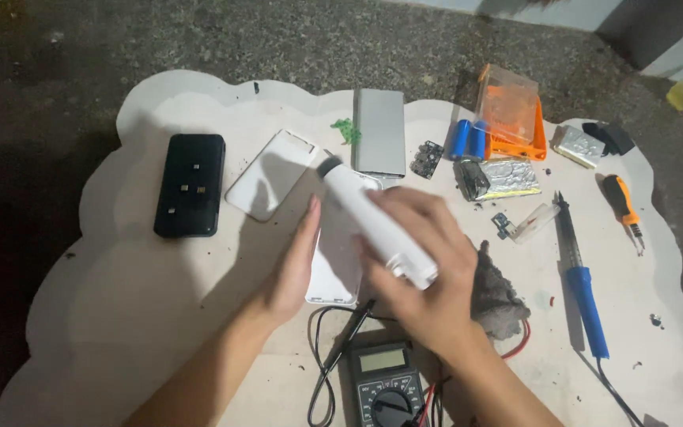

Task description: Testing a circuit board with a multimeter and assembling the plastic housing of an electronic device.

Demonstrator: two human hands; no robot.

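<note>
Head view: right hand (424, 261) fingers wrapped around a white cylindrical tool (377, 223), held tilted, dark tip toward upper left, just above the white power bank shell (332, 273) at frame centre. Left hand (294, 265) fingers straight and together, edge pressed along the shell's left side, gripping nothing. Tool looks like rigid, smooth plastic, probably light and a bit slippery; the mid-body grip seems right, clear of the dark tip. Shell looks thin, likely flexes and slides on the white worktop (144, 316), so brace it by the long edges, not the flat face. Nearby: digital multimeter (385, 383) at bottom centre, blue-handled soldering iron (583, 281) at right, black power bank (190, 183) at left, silver power bank (379, 130) above.
</note>
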